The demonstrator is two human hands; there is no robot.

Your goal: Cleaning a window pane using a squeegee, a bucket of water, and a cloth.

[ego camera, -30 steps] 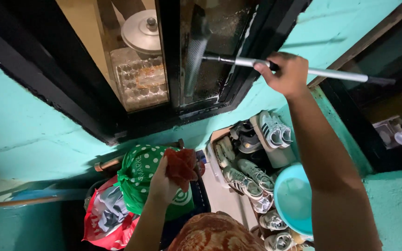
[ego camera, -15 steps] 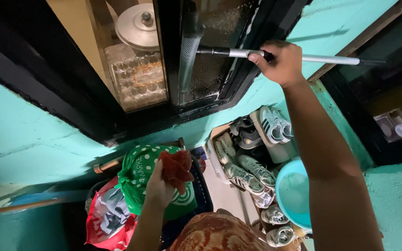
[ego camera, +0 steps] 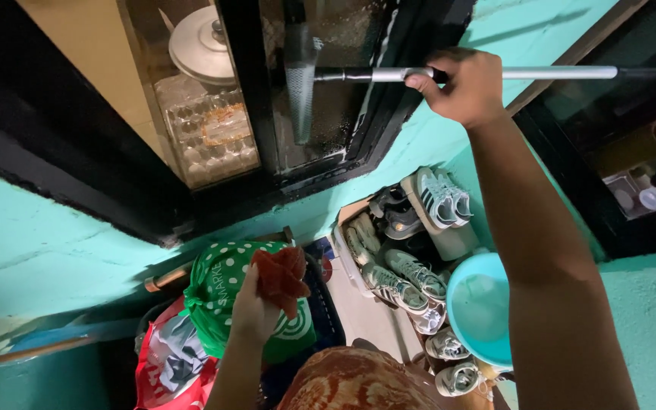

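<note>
We look down on a person at a dark-framed window (ego camera: pixel 214 178) set in a turquoise wall (ego camera: pixel 47 243). The right hand (ego camera: pixel 464 87) is closed around a metal pole (ego camera: pixel 548 73), held level across the frame. The pole ends in a scrubber head (ego camera: pixel 300 91) that stands upright against the wet, soapy glass pane (ego camera: pixel 335 45). We cannot tell how firmly the head presses on the glass.

The left hand (ego camera: pixel 250 307) is raised lower down, its fingers clenched on a crumpled red cloth (ego camera: pixel 280 272). The cloth is well apart from the window and sits in front of a green polka-dot bag (ego camera: pixel 218 285).

Through the left pane we see a metal pot lid (ego camera: pixel 195 49) above clear egg trays (ego camera: pixel 210 129). Below the window, pairs of sneakers (ego camera: pixel 411 277) are stacked on a shoe rack (ego camera: pixel 347 243) against the wall. A light blue plastic basin (ego camera: pixel 479 307) sits just beside the shoes, near the right forearm. A red and grey bag (ego camera: pixel 165 357) lies beneath the green one, and a wooden stick (ego camera: pixel 165 277) runs along the base of the wall.
</note>
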